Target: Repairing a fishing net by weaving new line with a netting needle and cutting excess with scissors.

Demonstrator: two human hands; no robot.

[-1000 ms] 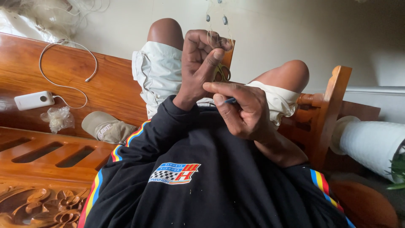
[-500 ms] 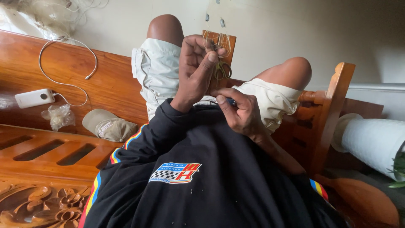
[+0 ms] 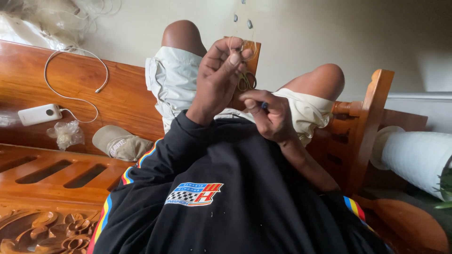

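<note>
My left hand (image 3: 219,82) is raised between my knees, its fingertips pinched on thin pale line (image 3: 245,49) in front of a small wooden board (image 3: 254,52). A loop of greenish line (image 3: 246,83) hangs just below those fingers. My right hand (image 3: 272,117) sits lower and to the right, almost touching the left, closed on a small blue tool (image 3: 264,106) pointed at the loop. Two small dark weights (image 3: 249,23) dangle on the line above.
I sit on a carved wooden bench (image 3: 70,94) with a white power bank and cable (image 3: 40,114), a crumpled plastic bag (image 3: 66,134) and a tan cap (image 3: 120,142). Pale netting (image 3: 52,19) is heaped top left. A wooden armrest (image 3: 376,108) and white roll (image 3: 419,160) stand right.
My left fingers have shifted their pinch on the line and the wooden board shows more behind them. My right hand has stayed close under the left with only small movement.
</note>
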